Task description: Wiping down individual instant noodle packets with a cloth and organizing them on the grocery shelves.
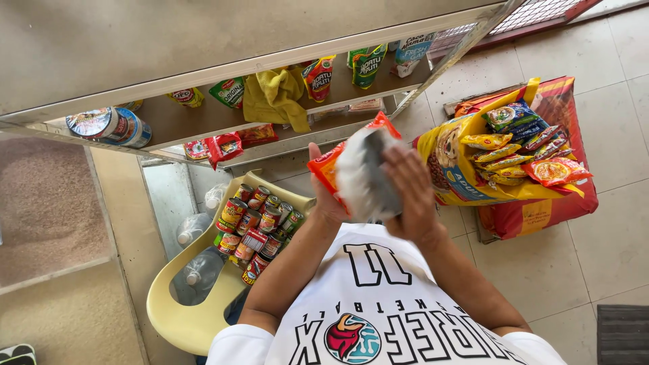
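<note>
I hold an orange snack packet [323,164] in front of my chest. My left hand [324,199] grips it from the left side. My right hand [414,196] presses a grey-and-white cloth [365,179] against the packet's front. Below my left arm a pale yellow plastic chair [182,318] carries several tin cans [260,226] and a few clear plastic bottles [199,267]. To the right of my hands stands a large yellow pet-food sack [449,172] with several small noodle and snack packets [520,145] piled on top.
A metal shelf unit [223,71] stands ahead with sachets [318,76], a yellow cloth [274,98], a red packet [223,147] and a lying can [111,125]. A red sack [547,209] lies under the yellow one on the tiled floor [541,270]. A dark mat [622,334] sits bottom right.
</note>
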